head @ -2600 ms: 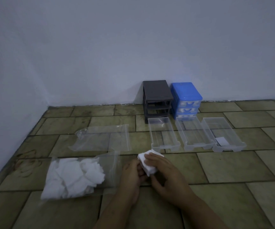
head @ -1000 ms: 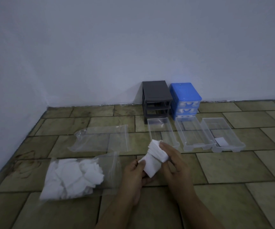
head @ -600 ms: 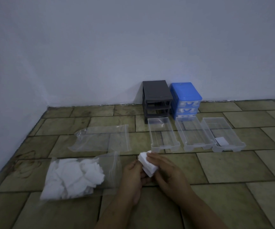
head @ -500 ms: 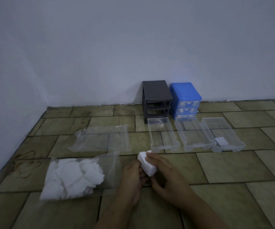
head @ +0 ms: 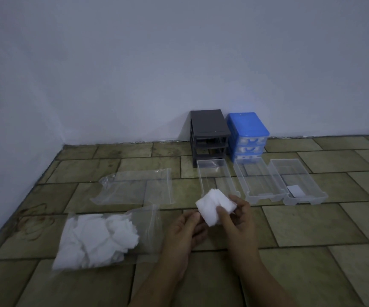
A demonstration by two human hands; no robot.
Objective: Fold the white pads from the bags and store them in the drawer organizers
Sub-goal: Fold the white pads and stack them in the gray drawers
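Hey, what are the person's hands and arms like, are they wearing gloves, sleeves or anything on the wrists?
Both the left hand and right hand are bare: no gloves, rings, watch or bands visible. The forearms are uncovered to the frame's lower edge, with no sleeve in view.

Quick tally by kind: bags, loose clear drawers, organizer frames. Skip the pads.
Plastic bags: 2, one holding white pads, one with no pads in it
Loose clear drawers: 3
Organizer frames: 2, grey and blue
Total: 7
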